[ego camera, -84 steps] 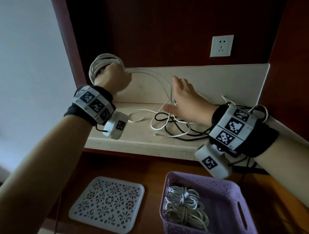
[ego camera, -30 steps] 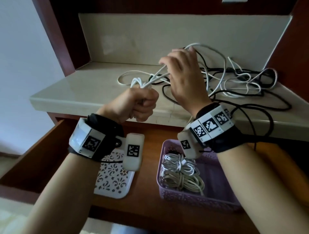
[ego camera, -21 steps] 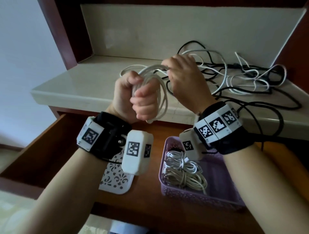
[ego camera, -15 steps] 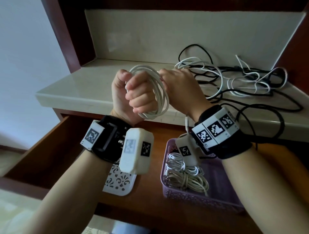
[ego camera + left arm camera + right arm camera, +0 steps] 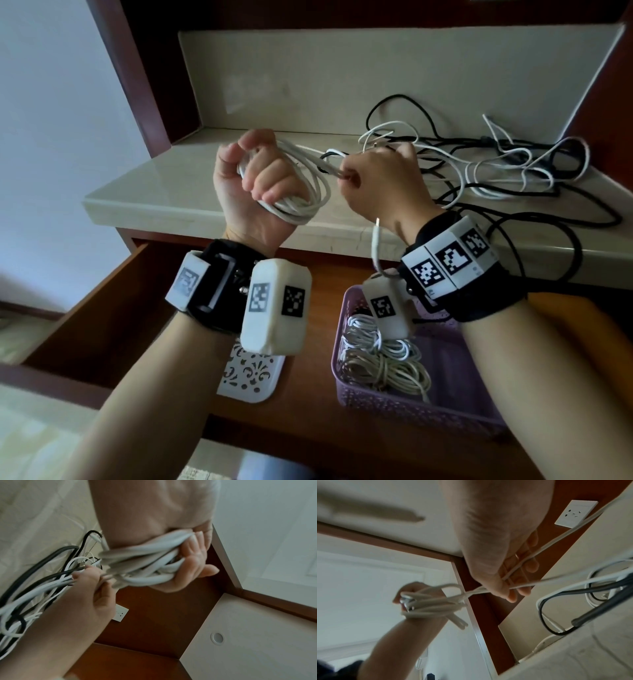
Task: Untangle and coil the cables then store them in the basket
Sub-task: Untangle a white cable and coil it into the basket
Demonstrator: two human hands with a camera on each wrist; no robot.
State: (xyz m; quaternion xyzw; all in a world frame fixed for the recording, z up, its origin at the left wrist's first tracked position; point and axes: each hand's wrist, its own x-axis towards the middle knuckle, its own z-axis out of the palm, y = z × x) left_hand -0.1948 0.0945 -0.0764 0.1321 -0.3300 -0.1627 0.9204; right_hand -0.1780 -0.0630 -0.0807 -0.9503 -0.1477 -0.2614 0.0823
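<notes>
The left hand [image 5: 260,181] is gripping a coiled white cable [image 5: 301,192] above the beige stone desk [image 5: 164,185]; the right hand [image 5: 383,185] is pinching its tail. Loops may slip, or snag the tangled black and white cables [image 5: 507,171], before reaching the purple plastic basket [image 5: 452,404].

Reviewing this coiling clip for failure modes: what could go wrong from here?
1. The right hand pulls the white cable's free run, which leads back into the tangle of black and white cables on the shelf; it may snag or drag them off the edge.
2. The white coil bulges out of the left hand; loops could slip from that grip and unwind before reaching the purple basket.
</notes>
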